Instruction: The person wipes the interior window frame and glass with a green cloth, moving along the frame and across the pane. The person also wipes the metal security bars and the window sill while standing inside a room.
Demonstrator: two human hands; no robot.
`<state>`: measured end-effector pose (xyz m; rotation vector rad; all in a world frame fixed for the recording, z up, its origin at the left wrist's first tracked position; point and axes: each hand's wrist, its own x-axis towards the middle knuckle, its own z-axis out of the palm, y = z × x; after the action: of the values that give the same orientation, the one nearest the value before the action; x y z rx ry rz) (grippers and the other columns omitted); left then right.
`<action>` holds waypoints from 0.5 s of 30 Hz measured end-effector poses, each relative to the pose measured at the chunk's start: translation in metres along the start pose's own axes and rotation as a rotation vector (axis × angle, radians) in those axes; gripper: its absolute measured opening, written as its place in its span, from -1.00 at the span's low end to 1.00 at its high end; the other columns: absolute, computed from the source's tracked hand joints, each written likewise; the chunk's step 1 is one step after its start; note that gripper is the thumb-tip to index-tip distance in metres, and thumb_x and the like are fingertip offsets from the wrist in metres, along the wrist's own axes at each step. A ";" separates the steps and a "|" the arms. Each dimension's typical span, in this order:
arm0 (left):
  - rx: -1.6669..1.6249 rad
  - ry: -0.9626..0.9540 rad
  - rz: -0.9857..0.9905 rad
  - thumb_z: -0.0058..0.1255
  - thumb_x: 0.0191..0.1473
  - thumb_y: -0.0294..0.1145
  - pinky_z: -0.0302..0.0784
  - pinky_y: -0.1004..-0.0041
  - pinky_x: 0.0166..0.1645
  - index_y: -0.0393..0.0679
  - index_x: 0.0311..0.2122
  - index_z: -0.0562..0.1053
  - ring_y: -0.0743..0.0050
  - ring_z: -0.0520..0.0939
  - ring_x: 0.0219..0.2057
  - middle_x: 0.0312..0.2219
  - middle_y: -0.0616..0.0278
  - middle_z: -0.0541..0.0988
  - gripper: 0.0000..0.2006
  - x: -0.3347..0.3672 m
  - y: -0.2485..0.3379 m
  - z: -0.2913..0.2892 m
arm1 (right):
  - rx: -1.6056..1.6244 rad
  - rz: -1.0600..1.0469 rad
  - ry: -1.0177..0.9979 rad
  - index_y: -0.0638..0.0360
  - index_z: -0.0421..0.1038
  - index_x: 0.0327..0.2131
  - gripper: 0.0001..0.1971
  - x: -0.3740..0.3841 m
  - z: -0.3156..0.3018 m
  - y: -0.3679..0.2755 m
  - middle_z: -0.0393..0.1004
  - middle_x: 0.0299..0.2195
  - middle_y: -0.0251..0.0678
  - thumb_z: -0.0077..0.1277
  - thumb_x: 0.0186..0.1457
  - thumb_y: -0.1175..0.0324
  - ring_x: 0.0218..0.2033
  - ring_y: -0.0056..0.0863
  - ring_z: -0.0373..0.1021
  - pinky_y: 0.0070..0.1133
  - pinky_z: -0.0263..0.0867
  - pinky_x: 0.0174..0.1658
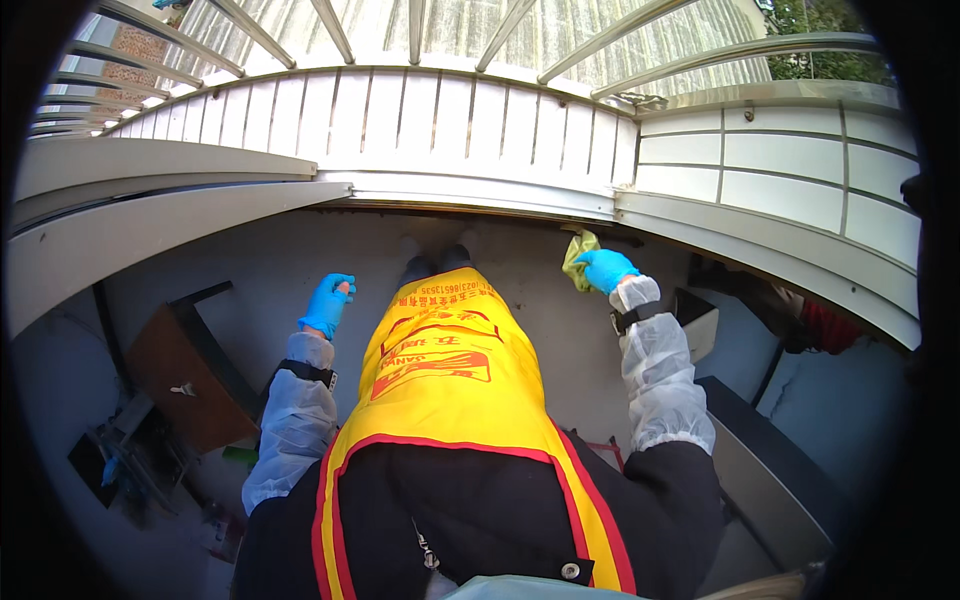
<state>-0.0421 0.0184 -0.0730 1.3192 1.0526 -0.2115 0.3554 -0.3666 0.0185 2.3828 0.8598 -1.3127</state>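
Note:
My right hand [608,270], in a blue glove, is closed on a crumpled yellow-green cloth [577,260]. It is held out to the right, just below the window sill. The cloth hangs bunched from the fingers, on the side toward my body's middle. To the left, my left hand [326,306], also blue-gloved, is raised in the air with its fingers curled in. A small skin-coloured patch shows at its fingertips, and I see nothing held there. White translucent sleeves and dark wrist bands cover both forearms.
Ahead runs a white window frame [480,190] with a sliding sash [180,225] at left. Metal bars [415,30] and white tiles [785,165] lie beyond it. A brown cabinet [190,375] stands at left, a dark-topped piece of furniture [770,450] at right.

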 end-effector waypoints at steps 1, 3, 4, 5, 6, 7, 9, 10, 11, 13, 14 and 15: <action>-0.023 0.009 0.022 -0.11 0.17 -0.38 0.48 0.46 -0.16 -0.22 -0.14 0.42 0.47 0.53 -0.26 -0.26 0.21 0.52 -0.79 0.001 0.006 0.007 | 0.516 -0.237 -0.092 0.01 0.43 -0.03 -0.64 -0.027 0.022 0.025 0.51 -0.15 -0.22 -0.11 0.06 0.38 -0.19 -0.34 0.45 -0.43 0.34 -0.05; 0.015 -0.003 0.052 -0.09 0.16 -0.37 0.48 0.46 -0.18 -0.21 -0.15 0.43 0.47 0.53 -0.31 -0.30 0.22 0.53 -0.80 -0.001 0.021 0.027 | 0.576 0.007 -0.277 -0.05 0.42 -0.02 -0.65 -0.075 0.072 0.066 0.48 -0.09 -0.25 -0.14 0.09 0.35 -0.15 -0.34 0.42 -0.45 0.30 -0.01; 0.055 0.006 0.018 -0.09 0.15 -0.36 0.49 0.46 -0.19 -0.20 -0.16 0.44 0.48 0.53 -0.33 -0.32 0.22 0.54 -0.80 -0.003 0.034 0.038 | 0.347 0.062 -0.232 -0.02 0.43 -0.06 -0.67 -0.091 0.094 0.079 0.47 -0.09 -0.24 -0.17 0.10 0.35 -0.13 -0.28 0.42 -0.44 0.32 -0.03; 0.112 -0.046 0.046 -0.07 0.14 -0.37 0.48 0.49 -0.20 -0.17 -0.17 0.46 0.49 0.52 -0.34 -0.35 0.23 0.54 -0.81 -0.007 0.046 0.053 | 0.325 0.136 -0.144 0.00 0.45 -0.10 -0.68 -0.107 0.111 0.089 0.48 -0.12 -0.22 -0.21 0.09 0.36 -0.14 -0.22 0.42 -0.41 0.34 -0.07; 0.146 -0.119 0.042 0.01 0.10 -0.36 0.47 0.48 -0.17 -0.15 -0.13 0.45 0.50 0.51 -0.33 -0.34 0.24 0.53 -0.78 -0.010 0.061 0.072 | 0.262 0.229 -0.058 0.03 0.47 -0.15 -0.69 -0.115 0.119 0.094 0.50 -0.15 -0.19 -0.24 0.09 0.37 -0.15 -0.15 0.42 -0.38 0.37 -0.11; 0.157 -0.202 0.170 0.05 0.08 -0.34 0.45 0.46 -0.13 -0.13 -0.07 0.42 0.47 0.50 -0.29 -0.29 0.21 0.52 -0.71 -0.016 0.077 0.095 | 0.392 0.212 0.013 0.07 0.48 -0.17 -0.71 -0.120 0.122 0.092 0.51 -0.19 -0.18 -0.23 0.11 0.38 -0.17 -0.18 0.44 -0.41 0.38 -0.11; 0.227 -0.402 0.258 0.13 0.03 -0.27 0.40 0.39 -0.02 -0.07 0.08 0.31 0.38 0.47 -0.17 -0.15 0.16 0.45 -0.51 -0.034 0.108 0.146 | 0.641 0.228 0.121 0.14 0.49 -0.20 -0.73 -0.123 0.107 0.074 0.55 -0.26 -0.17 -0.23 0.14 0.41 -0.20 -0.24 0.47 -0.47 0.39 -0.12; 0.242 -0.516 0.303 0.17 0.00 -0.23 0.36 0.36 0.06 -0.03 0.16 0.24 0.32 0.44 -0.09 -0.06 0.13 0.40 -0.39 -0.041 0.123 0.175 | 0.724 0.040 0.243 0.25 0.47 -0.21 -0.73 -0.125 0.094 0.061 0.55 -0.25 -0.18 -0.26 0.12 0.48 -0.20 -0.29 0.47 -0.51 0.37 -0.09; 0.223 -0.597 0.310 0.19 -0.02 -0.17 0.27 0.30 0.13 0.00 0.21 0.14 0.28 0.35 0.02 0.04 0.15 0.32 -0.29 -0.048 0.135 0.206 | 1.133 -0.106 0.286 0.30 0.43 -0.17 -0.71 -0.125 0.080 0.040 0.52 -0.21 -0.21 -0.29 0.12 0.54 -0.16 -0.38 0.44 -0.54 0.32 -0.03; 0.099 -0.755 0.335 0.22 -0.05 -0.12 0.15 0.26 0.21 0.01 0.27 0.01 0.26 0.24 0.15 0.16 0.20 0.20 -0.16 -0.062 0.147 0.265 | 1.278 -0.387 0.273 0.31 0.39 -0.12 -0.73 -0.126 0.049 0.009 0.42 -0.05 -0.21 -0.24 0.14 0.54 -0.03 -0.46 0.34 -0.60 0.25 0.05; 0.008 -0.838 0.348 0.23 -0.07 -0.12 0.12 0.26 0.23 -0.01 0.28 -0.02 0.27 0.20 0.18 0.18 0.21 0.17 -0.13 -0.066 0.148 0.291 | 1.545 -0.447 0.195 0.30 0.30 0.02 -0.67 -0.125 0.038 -0.005 0.40 -0.05 -0.25 -0.17 0.16 0.49 -0.03 -0.50 0.32 -0.62 0.22 0.06; -0.320 -0.996 0.262 0.22 -0.05 -0.18 0.14 0.34 0.22 -0.08 0.25 0.04 0.34 0.26 0.14 0.14 0.24 0.24 -0.18 -0.067 0.147 0.316 | 1.692 -0.632 0.142 0.28 0.16 0.14 -0.54 -0.123 0.028 -0.013 0.38 -0.06 -0.30 -0.08 0.17 0.42 -0.04 -0.53 0.31 -0.64 0.20 0.05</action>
<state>0.1789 -0.2356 0.0401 0.8593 0.0576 -0.4230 0.2784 -0.4153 0.1068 3.4400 0.5194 -2.9925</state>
